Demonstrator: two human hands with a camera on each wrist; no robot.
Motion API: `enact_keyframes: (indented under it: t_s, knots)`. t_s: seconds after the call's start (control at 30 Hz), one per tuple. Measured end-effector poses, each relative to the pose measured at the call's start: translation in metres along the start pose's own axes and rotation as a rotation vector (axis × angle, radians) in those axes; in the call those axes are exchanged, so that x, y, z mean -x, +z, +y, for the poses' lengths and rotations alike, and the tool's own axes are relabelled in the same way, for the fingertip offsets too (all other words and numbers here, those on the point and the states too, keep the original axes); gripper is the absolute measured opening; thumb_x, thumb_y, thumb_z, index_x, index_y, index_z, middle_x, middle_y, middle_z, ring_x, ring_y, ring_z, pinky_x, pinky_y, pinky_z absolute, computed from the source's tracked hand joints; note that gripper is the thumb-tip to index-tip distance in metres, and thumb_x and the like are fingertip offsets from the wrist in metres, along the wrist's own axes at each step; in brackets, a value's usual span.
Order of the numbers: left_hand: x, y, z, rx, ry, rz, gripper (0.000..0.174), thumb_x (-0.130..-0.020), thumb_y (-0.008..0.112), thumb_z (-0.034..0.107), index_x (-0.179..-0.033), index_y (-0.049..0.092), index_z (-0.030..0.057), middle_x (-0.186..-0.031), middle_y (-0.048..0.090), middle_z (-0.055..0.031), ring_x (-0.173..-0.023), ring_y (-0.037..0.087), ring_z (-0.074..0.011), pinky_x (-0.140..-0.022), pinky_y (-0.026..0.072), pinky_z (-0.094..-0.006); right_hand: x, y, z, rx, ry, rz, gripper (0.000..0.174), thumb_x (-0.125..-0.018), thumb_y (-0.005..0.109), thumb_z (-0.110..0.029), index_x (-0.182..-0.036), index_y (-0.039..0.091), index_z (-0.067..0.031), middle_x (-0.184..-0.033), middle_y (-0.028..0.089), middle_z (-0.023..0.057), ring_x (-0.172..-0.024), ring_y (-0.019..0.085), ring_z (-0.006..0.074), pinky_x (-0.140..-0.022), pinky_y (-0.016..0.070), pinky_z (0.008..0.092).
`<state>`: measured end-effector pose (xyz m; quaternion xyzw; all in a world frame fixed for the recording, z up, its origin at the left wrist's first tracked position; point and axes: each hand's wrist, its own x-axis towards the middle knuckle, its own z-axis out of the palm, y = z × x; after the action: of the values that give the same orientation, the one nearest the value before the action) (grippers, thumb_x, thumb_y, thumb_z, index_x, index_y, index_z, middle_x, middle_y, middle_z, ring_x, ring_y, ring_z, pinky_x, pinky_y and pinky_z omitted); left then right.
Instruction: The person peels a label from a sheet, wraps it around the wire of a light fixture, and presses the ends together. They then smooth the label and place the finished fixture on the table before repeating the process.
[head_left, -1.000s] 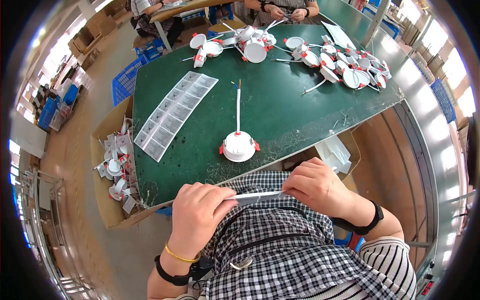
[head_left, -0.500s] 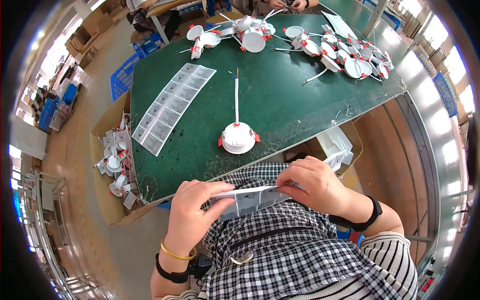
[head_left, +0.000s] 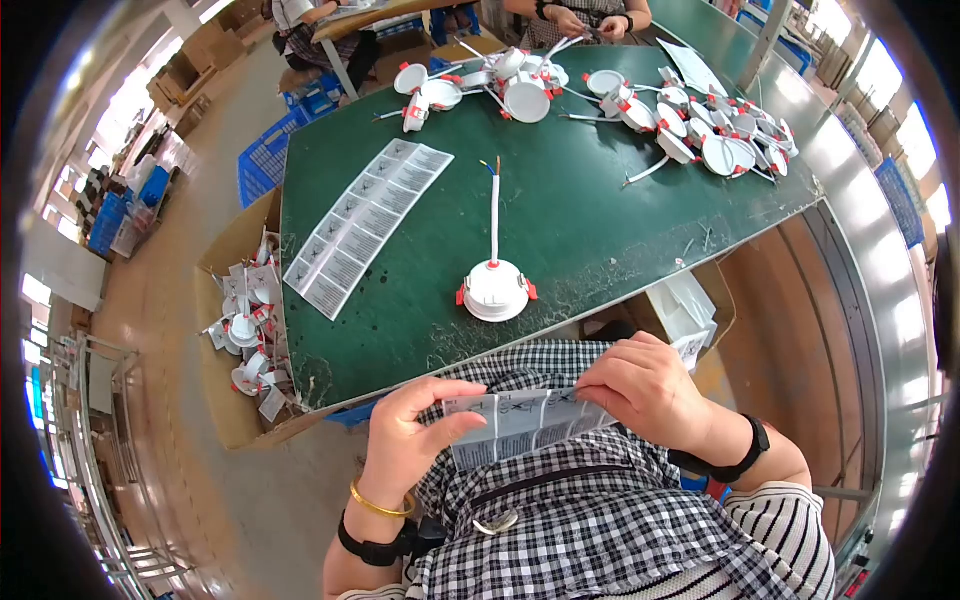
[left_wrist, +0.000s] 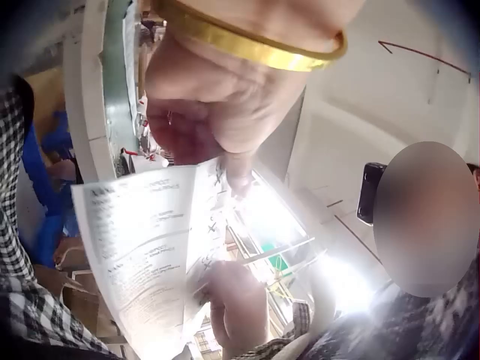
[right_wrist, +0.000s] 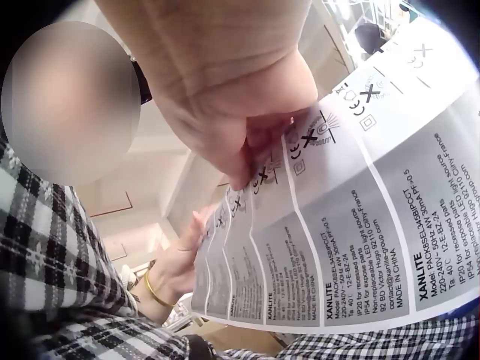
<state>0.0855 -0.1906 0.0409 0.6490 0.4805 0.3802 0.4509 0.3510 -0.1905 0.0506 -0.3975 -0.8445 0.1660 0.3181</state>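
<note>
A sheet of grey printed labels (head_left: 525, 425) hangs in front of the checked apron, below the table's near edge. My left hand (head_left: 412, 430) pinches its left end between thumb and fingers. Farther along the upper edge, my right hand (head_left: 650, 392) pinches it too. Rows of text and crossed-out symbols show on the label sheet (right_wrist: 352, 247) in the right wrist view, where it curves past the right hand (right_wrist: 232, 112). On the table, a white recessed downlight (head_left: 497, 292) with red clips lies with its cable pointing away from me.
Another label sheet (head_left: 368, 228) lies on the green table (head_left: 580, 220), left of the downlight. Piles of downlights (head_left: 725, 150) cover the far side. A carton (head_left: 225, 400) of labelled lights stands at the left. Across the table a person's hands (head_left: 570, 25) are working.
The label sheet, first seen nearly edge-on between my hands, has tilted so its printed face shows. Both hands keep their grip; the downlight lies as before.
</note>
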Motion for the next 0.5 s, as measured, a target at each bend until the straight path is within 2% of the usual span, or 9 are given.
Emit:
enact_keyframes:
  t_s: [0.03,0.07,0.23,0.3,0.33,0.37,0.43,0.47,0.5]
  knots:
    - [0.0,-0.001,-0.002,0.074,-0.022,0.022,0.014,-0.075,0.076,0.014,-0.084,0.071,0.004,-0.077,0.068,-0.0052,-0.067,0.058,-0.0114,-0.061,0.0442,-0.0249,-0.001,-0.001,0.001,0.011,0.011,-0.016,0.015,-0.071,0.074,-0.012,-0.078,0.062,-0.0081,-0.07,0.06,0.0021,-0.065,0.059,0.0192,-0.062,0.0434,0.032]
    - [0.0,-0.005,-0.001,-0.005,0.007,-0.016,0.016,-0.077,0.076,0.016,-0.084,0.071,0.0029,-0.077,0.066,-0.0047,-0.068,0.058,-0.0105,-0.061,0.0443,-0.0236,0.0,0.002,0.001,-0.019,0.002,0.005,0.014,-0.072,0.074,-0.012,-0.078,0.062,-0.0079,-0.07,0.06,0.0025,-0.066,0.06,0.0194,-0.062,0.0436,0.032]
    - [0.005,-0.004,-0.003,-0.107,-0.034,0.025,0.015,-0.081,0.073,0.015,-0.085,0.069,0.0005,-0.076,0.064,-0.0021,-0.064,0.054,-0.0086,-0.057,0.041,-0.0217,0.001,0.002,0.0,-0.033,0.043,-0.036,0.015,-0.074,0.074,-0.014,-0.08,0.062,-0.0082,-0.07,0.06,0.003,-0.066,0.06,0.0199,-0.062,0.0431,0.0321]
    - [0.003,0.002,-0.001,0.227,-0.051,0.087,0.016,-0.083,0.072,0.014,-0.088,0.068,0.0001,-0.078,0.064,-0.0012,-0.065,0.052,-0.0065,-0.057,0.0395,-0.0205,-0.003,0.002,-0.001,-0.061,0.038,-0.045,0.02,-0.074,0.073,-0.015,-0.089,0.063,-0.0082,-0.072,0.061,0.0033,-0.065,0.059,0.0198,-0.063,0.0431,0.0328]
    - [0.005,-0.006,-0.005,0.094,-0.075,0.046,0.016,-0.084,0.07,0.014,-0.091,0.066,-0.0008,-0.08,0.064,-0.0005,-0.068,0.052,-0.005,-0.06,0.0407,-0.0189,-0.005,-0.004,-0.004,-0.06,0.098,-0.102,0.029,-0.074,0.074,-0.018,-0.098,0.062,-0.0083,-0.077,0.063,0.0036,-0.071,0.061,0.0206,-0.068,0.0435,0.0337]
    - [0.007,-0.009,-0.006,0.098,-0.071,0.034,0.016,-0.084,0.07,0.014,-0.091,0.066,-0.0008,-0.08,0.064,-0.0005,-0.068,0.052,-0.005,-0.06,0.0407,-0.0189,-0.007,-0.009,-0.005,-0.052,0.107,-0.097,0.029,-0.074,0.074,-0.018,-0.098,0.062,-0.0083,-0.077,0.063,0.0036,-0.071,0.061,0.0206,-0.068,0.0435,0.0337]
    - [0.008,-0.013,-0.005,0.107,-0.065,0.258,0.013,-0.085,0.068,0.01,-0.091,0.065,-0.0014,-0.08,0.062,-0.0003,-0.07,0.051,-0.0046,-0.063,0.0412,-0.0185,-0.015,-0.022,-0.002,0.05,0.094,-0.088,0.035,-0.074,0.075,-0.021,-0.103,0.062,-0.0085,-0.083,0.064,0.0043,-0.079,0.063,0.0212,-0.076,0.0438,0.0339]
    - [0.009,-0.019,-0.008,0.11,-0.079,0.296,0.012,-0.086,0.067,0.01,-0.09,0.065,-0.0015,-0.08,0.062,0.0004,-0.071,0.051,-0.0046,-0.064,0.0412,-0.0188,-0.014,-0.029,0.005,0.067,0.102,-0.132,0.035,-0.074,0.075,-0.022,-0.104,0.062,-0.0088,-0.09,0.066,0.0051,-0.086,0.063,0.0214,-0.083,0.0434,0.034]
    - [0.011,-0.027,-0.012,0.113,-0.093,0.334,0.011,-0.086,0.066,0.009,-0.089,0.064,-0.0016,-0.079,0.061,0.0011,-0.071,0.051,-0.0046,-0.064,0.0411,-0.019,-0.012,-0.035,0.011,0.08,0.114,-0.121,0.035,-0.074,0.075,-0.022,-0.104,0.062,-0.0088,-0.09,0.066,0.0051,-0.086,0.063,0.0214,-0.083,0.0434,0.034]
